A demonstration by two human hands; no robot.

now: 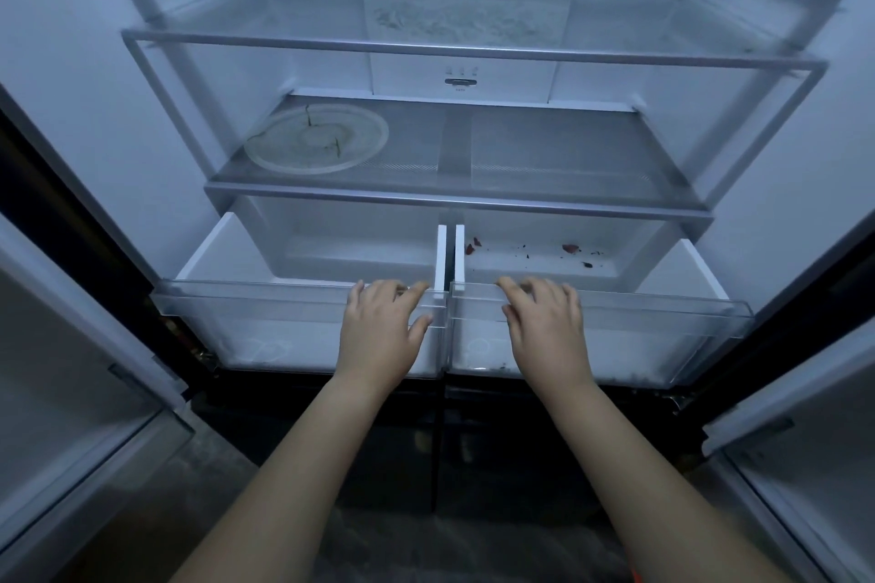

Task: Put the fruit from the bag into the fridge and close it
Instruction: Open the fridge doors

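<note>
The fridge stands open in front of me, both doors swung wide. Two clear crisper drawers are pulled out at the bottom. My left hand (381,327) grips the front rim of the left drawer (246,298), fingers hooked over its edge. My right hand (544,322) grips the front rim of the right drawer (663,303) the same way. The left drawer holds nothing; the right one has red scraps and dark crumbs (570,249) on its floor. No fruit and no bag are in view.
Above the drawers a glass shelf (521,199) carries a round glass plate (317,140) at the left. A higher glass shelf (473,52) is bare. The left door (61,369) and right door (805,440) flank me. Dark lower freezer fronts (435,440) sit below.
</note>
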